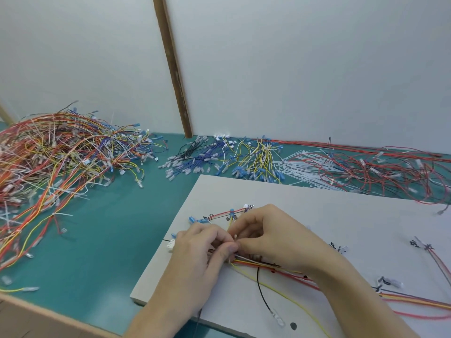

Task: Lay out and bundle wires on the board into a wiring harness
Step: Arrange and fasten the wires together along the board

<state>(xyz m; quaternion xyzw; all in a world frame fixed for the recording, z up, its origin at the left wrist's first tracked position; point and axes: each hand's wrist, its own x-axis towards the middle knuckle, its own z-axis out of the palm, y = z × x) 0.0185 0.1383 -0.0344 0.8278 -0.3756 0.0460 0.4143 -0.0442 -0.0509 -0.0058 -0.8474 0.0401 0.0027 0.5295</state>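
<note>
Head view. A flat white rectangular board (317,206) lies on a teal-topped table (102,240), its near left corner close to the table's wooden front edge. Small black handwritten labels mark several spots on the board; they are too blurred to read.

On the board, a bundle of red, orange, yellow and white wires (268,265) runs from the middle toward the lower right edge. Both hands meet over its left end. The left hand (202,252) has its fingers curled, thumb and forefinger pinching the bundle. The right hand (271,237) is curled too, its fingertips pinching a thin white cable tie (235,237) whose short tip stands up between the two hands. Whether the tie is closed round the bundle cannot be told.

A loose yellow wire (288,297) and a loose black wire (261,291) trail from the bundle toward the board's near edge. A red wire with blue terminals (227,212) lies just beyond the hands, and a white plastic connector (170,245) sits at the board's left edge beside the left hand.

On the table, left: a large tangled heap of finished multicoloured harnesses (53,157). Along the white back wall (292,69): short blue and black wires (195,157), short yellow wires (258,157), a spread of white cable ties (302,164), and long red wires (380,169). A brown wooden strip (174,69) runs up the wall.
</note>
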